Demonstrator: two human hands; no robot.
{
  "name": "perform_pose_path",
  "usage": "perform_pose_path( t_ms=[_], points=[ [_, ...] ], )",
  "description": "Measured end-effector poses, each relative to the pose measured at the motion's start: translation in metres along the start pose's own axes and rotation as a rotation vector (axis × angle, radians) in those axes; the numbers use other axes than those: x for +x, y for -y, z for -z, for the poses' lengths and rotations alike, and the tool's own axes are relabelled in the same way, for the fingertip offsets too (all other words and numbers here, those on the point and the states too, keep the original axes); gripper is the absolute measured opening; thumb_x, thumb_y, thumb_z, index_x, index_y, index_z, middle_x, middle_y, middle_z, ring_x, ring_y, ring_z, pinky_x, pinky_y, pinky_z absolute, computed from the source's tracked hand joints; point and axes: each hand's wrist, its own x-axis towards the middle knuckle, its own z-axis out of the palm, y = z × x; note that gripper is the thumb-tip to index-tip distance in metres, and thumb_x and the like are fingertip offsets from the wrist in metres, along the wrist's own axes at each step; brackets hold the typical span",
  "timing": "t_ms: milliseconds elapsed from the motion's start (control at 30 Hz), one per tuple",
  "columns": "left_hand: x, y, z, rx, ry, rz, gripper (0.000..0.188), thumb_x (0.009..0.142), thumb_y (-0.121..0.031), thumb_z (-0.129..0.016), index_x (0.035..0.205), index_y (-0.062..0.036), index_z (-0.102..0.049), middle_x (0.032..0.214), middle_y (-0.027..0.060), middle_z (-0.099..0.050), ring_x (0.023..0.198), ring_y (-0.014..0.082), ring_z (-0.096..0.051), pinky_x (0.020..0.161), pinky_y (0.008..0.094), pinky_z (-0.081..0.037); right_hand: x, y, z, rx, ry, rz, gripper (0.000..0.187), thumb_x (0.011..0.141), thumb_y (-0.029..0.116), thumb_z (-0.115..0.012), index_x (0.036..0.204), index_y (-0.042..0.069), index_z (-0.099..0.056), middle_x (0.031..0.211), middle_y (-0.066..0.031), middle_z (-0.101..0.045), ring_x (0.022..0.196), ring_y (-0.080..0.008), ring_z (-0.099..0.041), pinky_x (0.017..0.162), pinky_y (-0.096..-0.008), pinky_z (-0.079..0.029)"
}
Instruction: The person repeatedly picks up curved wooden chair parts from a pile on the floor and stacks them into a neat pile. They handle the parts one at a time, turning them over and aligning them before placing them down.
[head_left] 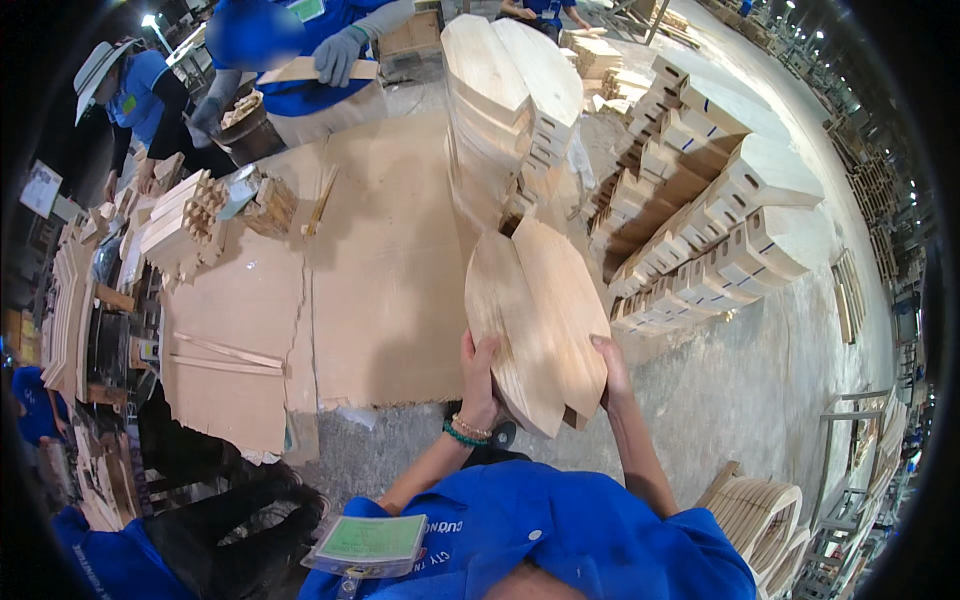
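Note:
Both my hands grip a pair of pale, rounded wooden boards [512, 330] in front of my body. My left hand [479, 382] clasps the left side, its thumb on top of the wood. On the opposite edge, my right hand [615, 374] is closed with its thumb over the rim; the fingers underneath are hidden. Just beyond the held boards stands a tall stack of similar rounded boards [487, 65], with slots along its sides. I cannot tell whether the far ends of the held boards touch that stack.
Several stacks of slotted boards [765, 235] stand on the floor at right. Cardboard [390, 250] covers the table at left, with thin wooden strips [228, 355] and a bundle of wood pieces [185, 222]. Across it, a person's gloved hand [341, 56] holds a board. Curved wooden parts [755, 520] lie lower right.

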Motion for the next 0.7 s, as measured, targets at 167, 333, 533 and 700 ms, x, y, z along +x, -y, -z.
perform_pose_path(
  t_ms=[167, 333, 533, 700],
  points=[
    [-0.023, -0.017, 0.009, -0.012, -0.004, -0.044, 0.058, 0.085, -0.023, -0.061, 0.132, -0.0032, -0.035, 0.121, 0.0112, -0.050, 0.106, 0.0195, -0.054, 0.089, 0.0348, -0.048, -0.021, 0.003, -0.014, -0.039, 0.066, 0.092, 0.060, 0.081, 0.021, -0.059, 0.132, -0.003, -0.040, 0.119, -0.0147, -0.055, 0.107, -0.0219, -0.056, 0.092, -0.0343, -0.044],
    [-0.049, -0.055, -0.004, -0.055, 0.005, -0.184, 0.059, 0.084, -0.019, -0.058, 0.135, -0.0040, -0.032, 0.123, 0.0108, -0.049, 0.108, 0.0194, -0.053, 0.091, 0.0348, -0.047, -0.043, 0.040, -0.042, 0.014, 0.130, 0.214, 0.073, 0.077, 0.013, -0.061, 0.140, -0.003, -0.030, 0.130, -0.0158, -0.048, 0.120, -0.0233, -0.048, 0.100, -0.0346, -0.038],
    [-0.005, -0.141, -0.082, 0.019, 0.221, -0.246, 0.058, 0.088, -0.028, -0.050, 0.139, -0.0073, -0.030, 0.124, 0.0091, -0.049, 0.108, 0.0181, -0.054, 0.090, 0.0339, -0.048, 0.005, 0.142, -0.088, 0.114, 0.224, 0.495, 0.072, 0.077, 0.014, -0.063, 0.139, -0.003, -0.032, 0.129, -0.0147, -0.049, 0.117, -0.0216, -0.051, 0.099, -0.0329, -0.041],
    [0.109, -0.231, -0.155, 0.030, 0.394, -0.348, 0.044, 0.090, -0.034, -0.048, 0.121, -0.0031, -0.050, 0.110, 0.0081, -0.059, 0.098, 0.0177, -0.060, 0.084, 0.0321, -0.049, 0.095, 0.246, -0.147, 0.223, 0.270, 0.277, 0.054, 0.079, 0.022, -0.062, 0.123, -0.005, -0.046, 0.111, -0.0135, -0.058, 0.097, -0.0202, -0.061, 0.082, -0.0327, -0.052]
  ],
)
